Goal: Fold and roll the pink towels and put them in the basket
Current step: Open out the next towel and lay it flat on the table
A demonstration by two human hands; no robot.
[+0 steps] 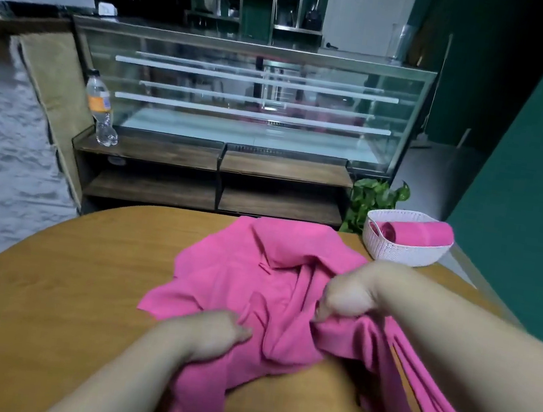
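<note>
Opening-out step, judged. A crumpled bright-pink cloth towel (pixel 254 272) lies heaped on the round wooden worktop (pixel 63 282). The left hand (pixel 211 336) and right hand (pixel 347 299) each pinch a bunch of it. The next move calls for pulling it flat. The white lattice plastic basket (pixel 402 252), far right, holds one rolled pink towel (pixel 421 234).
</note>
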